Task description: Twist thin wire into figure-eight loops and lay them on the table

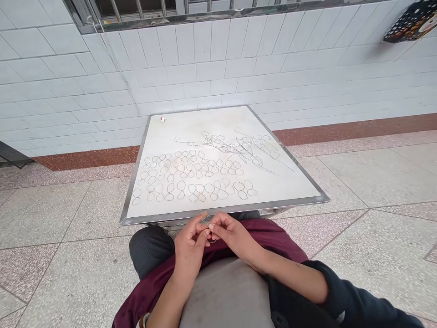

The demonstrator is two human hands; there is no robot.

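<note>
My left hand and my right hand meet over my lap, just in front of the table's near edge. Both are closed, thumbs and fingertips pinching one thin wire between them. A curved part of this wire shows below the fingertips; the rest is mostly hidden by the fingers. On the white table, rows of wire figure-eights lie in the left and front part. Farther back and to the right is a loose heap of wires, with rounded loops and long straight tails.
The square white table has a grey metal rim. A small red and white object sits near its far left corner. Behind stands a white tiled wall with a barred window. A dotted bag hangs at the upper right.
</note>
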